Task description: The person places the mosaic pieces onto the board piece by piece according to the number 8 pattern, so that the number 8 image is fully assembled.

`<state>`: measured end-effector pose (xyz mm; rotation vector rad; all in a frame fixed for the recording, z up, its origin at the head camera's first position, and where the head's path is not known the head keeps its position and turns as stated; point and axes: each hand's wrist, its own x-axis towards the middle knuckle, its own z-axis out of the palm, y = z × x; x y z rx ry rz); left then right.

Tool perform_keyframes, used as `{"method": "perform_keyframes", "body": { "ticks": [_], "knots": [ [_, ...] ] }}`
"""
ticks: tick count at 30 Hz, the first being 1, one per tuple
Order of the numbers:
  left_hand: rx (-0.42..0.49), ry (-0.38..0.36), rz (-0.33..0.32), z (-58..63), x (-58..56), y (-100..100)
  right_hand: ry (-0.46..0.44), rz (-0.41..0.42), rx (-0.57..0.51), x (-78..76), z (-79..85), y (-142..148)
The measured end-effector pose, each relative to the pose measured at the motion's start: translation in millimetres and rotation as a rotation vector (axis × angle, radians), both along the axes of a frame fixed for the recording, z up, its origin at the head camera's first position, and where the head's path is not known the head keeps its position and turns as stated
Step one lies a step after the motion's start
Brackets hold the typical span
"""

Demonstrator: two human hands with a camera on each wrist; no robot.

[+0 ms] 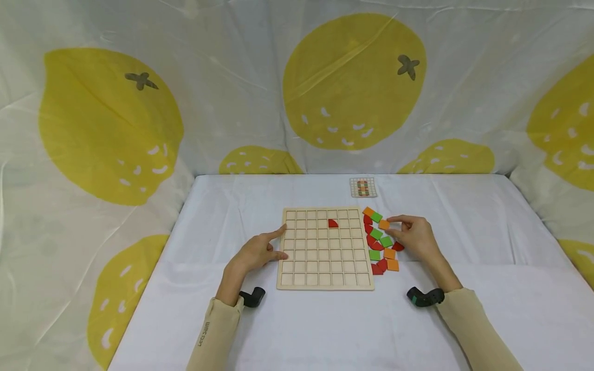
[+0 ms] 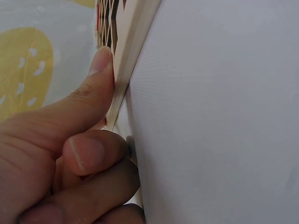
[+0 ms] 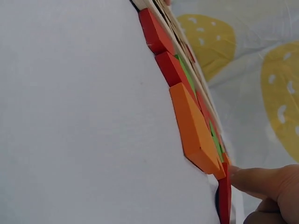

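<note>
In the head view a square wooden grid board (image 1: 313,290) lies on the white table, with one red quarter-circle tile (image 1: 332,223) in an upper cell. My left hand (image 1: 254,252) is at the board's left edge, index finger and thumb spread apart along it. The left wrist view has the thumb (image 2: 88,88) on the board's rim (image 2: 133,39), the other fingers bent below. To the right of the board my right hand (image 1: 414,238) pinches an orange square tile (image 1: 384,224) between thumb and index finger, at the pile's upper right.
Loose green (image 1: 374,255), orange (image 1: 392,265) and red tiles (image 1: 377,269) crowd along the board's right side. A small pattern card (image 1: 363,187) lies behind the board. Lemon-print cloth (image 1: 355,82) hangs at the back and sides. Each wrist carries a black camera mount (image 1: 425,297).
</note>
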<state>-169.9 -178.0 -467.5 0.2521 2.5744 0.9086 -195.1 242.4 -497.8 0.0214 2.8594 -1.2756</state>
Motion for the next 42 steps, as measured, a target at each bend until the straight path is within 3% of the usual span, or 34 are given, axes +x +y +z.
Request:
{"method": "perform_keyframes", "body": {
  "ticks": [5,13,27,42],
  "knots": [
    [-0.003,0.001,-0.003,-1.1,-1.2,-1.1,0.008,-0.011,-0.035,-0.5,5.1,-5.3],
    [-0.003,-0.005,0.007,-0.7,-4.0,-0.6,-0.003,0.091,-0.122,-8.5,9.1,-34.7],
    [0.001,-0.005,0.007,-1.5,-3.7,-1.3,-0.024,0.259,-0.127,-25.7,7.7,-99.7],
    [0.021,-0.015,0.015,-0.9,-0.6,-1.3,-0.028,0.275,-0.092,-34.8,5.4,-122.9]
  ]
}}
